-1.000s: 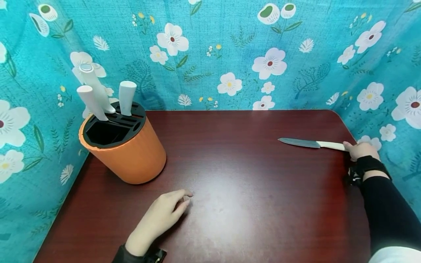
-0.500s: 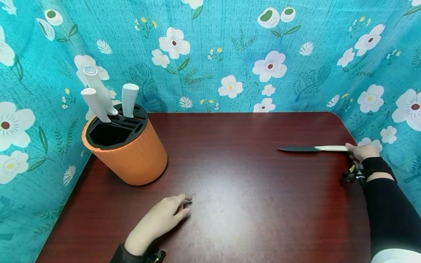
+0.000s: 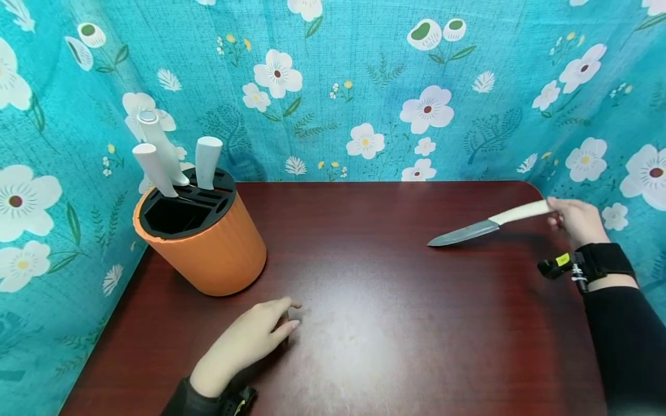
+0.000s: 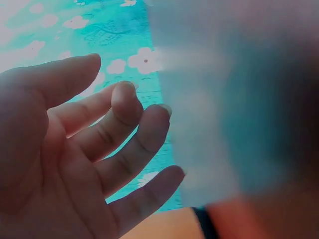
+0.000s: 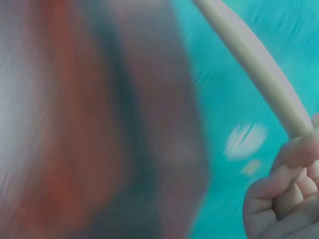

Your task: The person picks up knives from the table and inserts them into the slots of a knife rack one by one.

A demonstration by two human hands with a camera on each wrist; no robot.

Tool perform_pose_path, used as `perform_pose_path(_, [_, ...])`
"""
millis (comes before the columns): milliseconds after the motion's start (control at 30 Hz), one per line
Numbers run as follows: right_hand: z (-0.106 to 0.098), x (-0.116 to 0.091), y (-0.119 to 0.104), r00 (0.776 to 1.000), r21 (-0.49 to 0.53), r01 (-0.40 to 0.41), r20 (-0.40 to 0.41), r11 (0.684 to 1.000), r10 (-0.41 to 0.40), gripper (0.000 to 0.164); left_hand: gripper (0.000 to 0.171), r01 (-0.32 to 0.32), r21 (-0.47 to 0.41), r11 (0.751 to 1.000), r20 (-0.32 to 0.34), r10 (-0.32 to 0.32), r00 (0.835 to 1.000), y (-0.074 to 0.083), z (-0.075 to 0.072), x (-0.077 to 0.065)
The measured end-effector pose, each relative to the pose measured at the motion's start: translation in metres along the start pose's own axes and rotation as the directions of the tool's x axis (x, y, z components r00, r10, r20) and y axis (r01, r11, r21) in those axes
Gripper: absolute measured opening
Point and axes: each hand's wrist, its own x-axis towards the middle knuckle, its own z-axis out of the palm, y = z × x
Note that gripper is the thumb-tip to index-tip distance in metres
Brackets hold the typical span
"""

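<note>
A kitchen knife [image 3: 465, 232] with a grey blade and a cream handle [image 3: 522, 212] slants at the right of the table, its handle end higher than its tip. My right hand [image 3: 577, 222] pinches the butt of that handle. In the right wrist view the handle [image 5: 259, 67] runs up and left from the curled fingers [image 5: 279, 184]; the blade is out of that frame. My left hand [image 3: 250, 335] hovers low over or rests on the front left of the table, which I cannot tell; its fingers [image 4: 144, 129] are loosely bent and hold nothing.
An orange round knife block [image 3: 213, 248] with a black slotted top stands at the back left. Several white-handled tools, one with a handle [image 3: 208, 162] on the right, stick up from it. Blue flowered cloth [image 3: 333, 86] borders the dark red table [image 3: 364, 289].
My right hand has lifted the knife's handle end off the table, so the knife now tilts with its tip low. The left hand has barely moved. The head view has shifted slightly.
</note>
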Motion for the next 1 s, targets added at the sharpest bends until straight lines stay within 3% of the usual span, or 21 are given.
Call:
perform_pose_path(67, [0.02,-0.005,-0.018,0.993,-0.023,0.114,-0.003,0.993,-0.114,0.013,0.03,0.0,0.036,0.999,-0.027,0.001,1.0,0.004,-0.008,0.003])
perform_pose_path(167, [0.056,-0.018,-0.045,0.959,-0.04,0.282,0.04,0.958,-0.281,0.01,0.032,-0.031,0.086,0.996,-0.079,0.038,0.996,0.011,-0.021,0.007])
perform_pose_path(267, [0.096,-0.039,-0.065,0.891,-0.091,0.446,0.138,0.89,-0.433,0.01,0.033,-0.097,0.12,0.988,-0.153,0.114,0.982,0.02,-0.033,0.012])
perform_pose_path(333, [0.121,-0.055,-0.075,0.829,-0.159,0.551,0.216,0.819,-0.516,0.01,0.032,-0.144,0.136,0.98,-0.209,0.17,0.963,0.029,-0.039,0.015])
perform_pose_path(467, [0.166,-0.092,-0.089,0.674,-0.288,0.738,0.364,0.61,-0.643,0.009,0.036,-0.251,0.113,0.961,-0.292,0.273,0.917,0.053,-0.047,0.021])
perform_pose_path(533, [0.186,-0.111,-0.093,0.573,-0.294,0.819,0.44,0.492,-0.691,0.011,0.041,-0.299,0.08,0.951,-0.305,0.309,0.901,0.065,-0.05,0.023])
perform_pose_path(600, [0.205,-0.128,-0.095,0.47,-0.258,0.882,0.507,0.393,-0.723,0.015,0.047,-0.348,0.058,0.936,-0.311,0.348,0.884,0.075,-0.051,0.025])
perform_pose_path(700, [0.226,-0.149,-0.097,0.311,-0.165,0.95,0.585,0.265,-0.749,0.006,0.056,-0.407,0.041,0.913,-0.322,0.397,0.859,0.088,-0.051,0.027])
perform_pose_path(800, [0.242,-0.165,-0.097,0.163,-0.074,0.986,0.612,0.149,-0.774,0.026,0.06,-0.476,0.054,0.878,-0.353,0.463,0.813,0.097,-0.05,0.03])
perform_pose_path(900, [0.254,-0.177,-0.095,0.051,-0.02,0.999,0.612,0.049,-0.789,0.038,0.056,-0.537,0.058,0.842,-0.386,0.515,0.766,0.103,-0.049,0.031])
perform_pose_path(1000, [0.262,-0.186,-0.093,-0.008,-0.002,1.0,0.604,-0.012,-0.797,0.038,0.041,-0.58,0.046,0.814,-0.413,0.544,0.73,0.106,-0.047,0.032])
